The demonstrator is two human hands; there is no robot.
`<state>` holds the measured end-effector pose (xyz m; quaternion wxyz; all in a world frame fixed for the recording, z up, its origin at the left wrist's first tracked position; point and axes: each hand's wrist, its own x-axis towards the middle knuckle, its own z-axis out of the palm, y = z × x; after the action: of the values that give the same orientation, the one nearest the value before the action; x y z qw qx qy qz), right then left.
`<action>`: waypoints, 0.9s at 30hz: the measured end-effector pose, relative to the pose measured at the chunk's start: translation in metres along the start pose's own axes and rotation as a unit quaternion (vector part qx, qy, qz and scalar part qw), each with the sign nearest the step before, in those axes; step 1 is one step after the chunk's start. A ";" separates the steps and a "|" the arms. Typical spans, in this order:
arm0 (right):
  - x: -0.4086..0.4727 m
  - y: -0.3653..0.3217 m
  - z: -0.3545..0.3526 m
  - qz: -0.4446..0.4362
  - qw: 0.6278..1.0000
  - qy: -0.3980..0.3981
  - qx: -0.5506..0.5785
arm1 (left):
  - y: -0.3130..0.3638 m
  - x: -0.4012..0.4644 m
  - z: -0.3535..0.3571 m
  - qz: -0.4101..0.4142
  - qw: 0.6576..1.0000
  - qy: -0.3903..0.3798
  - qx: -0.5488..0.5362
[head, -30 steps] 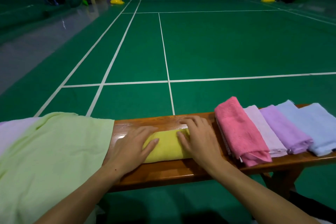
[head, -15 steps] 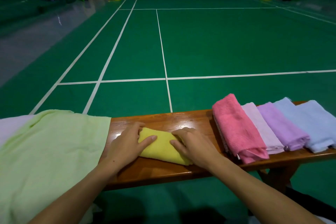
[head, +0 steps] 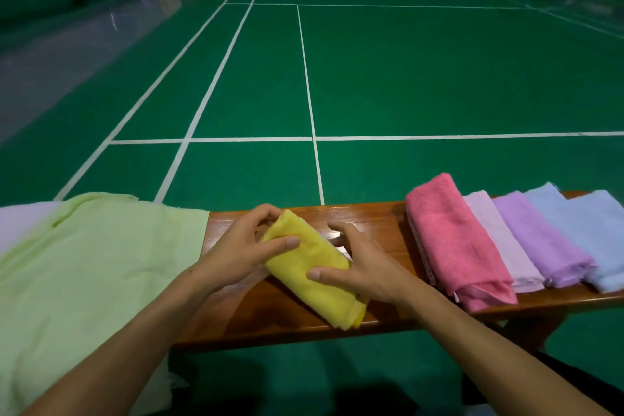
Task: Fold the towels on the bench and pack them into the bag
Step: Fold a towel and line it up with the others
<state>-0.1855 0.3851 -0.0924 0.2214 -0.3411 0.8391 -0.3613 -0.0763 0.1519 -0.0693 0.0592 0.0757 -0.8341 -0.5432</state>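
Left hand (head: 241,248): forearm reaching in from lower left; thumb across top of the yellow towel (head: 312,267), fingers curled round its far end; grasping.
Right hand (head: 363,265): thumb on top, fingers curled behind the far side; grasping.
Yellow towel: folded, lying diagonally on the bench (head: 364,214), mid-span.
Pink towel (head: 454,241): folded, right of the hands.

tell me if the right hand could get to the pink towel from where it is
Probably yes: the right hand holds the yellow towel, and only bare bench lies between it and the pink towel. It would have to let go first.
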 end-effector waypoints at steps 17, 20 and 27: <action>-0.069 0.014 -0.097 -0.163 0.976 0.128 0.064 | 0.096 0.045 0.102 0.002 0.975 0.208 -0.072; -0.084 0.035 -0.134 -0.132 0.963 0.200 0.120 | 0.128 0.074 0.143 0.026 0.984 0.154 -0.085; -0.118 0.098 -0.188 -0.060 0.925 0.316 0.201 | 0.172 0.116 0.241 0.120 0.985 0.105 0.061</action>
<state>-0.2629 0.6071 -0.0308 -0.0136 -0.2067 0.7534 -0.6241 -0.2447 0.4146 -0.0074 0.2065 0.0354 -0.8578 -0.4694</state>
